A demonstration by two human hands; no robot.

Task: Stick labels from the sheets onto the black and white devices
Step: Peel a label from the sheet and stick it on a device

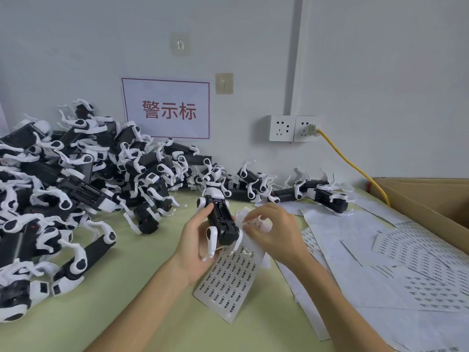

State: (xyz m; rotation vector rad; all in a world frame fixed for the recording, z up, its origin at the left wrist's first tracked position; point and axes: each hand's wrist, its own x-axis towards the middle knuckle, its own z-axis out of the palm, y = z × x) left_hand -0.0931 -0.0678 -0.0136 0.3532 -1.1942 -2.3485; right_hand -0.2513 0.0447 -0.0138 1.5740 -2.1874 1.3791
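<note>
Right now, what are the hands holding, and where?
The left hand grips a black and white device round its black body; the right hand pinches the curled top end of the label sheet.

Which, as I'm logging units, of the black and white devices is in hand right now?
The device gripped by the left hand over the label sheet; the other devices lie untouched on the table.

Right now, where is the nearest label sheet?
Head view, centre: the label sheet sits on the green table, just below the device the left hand grips.
</note>
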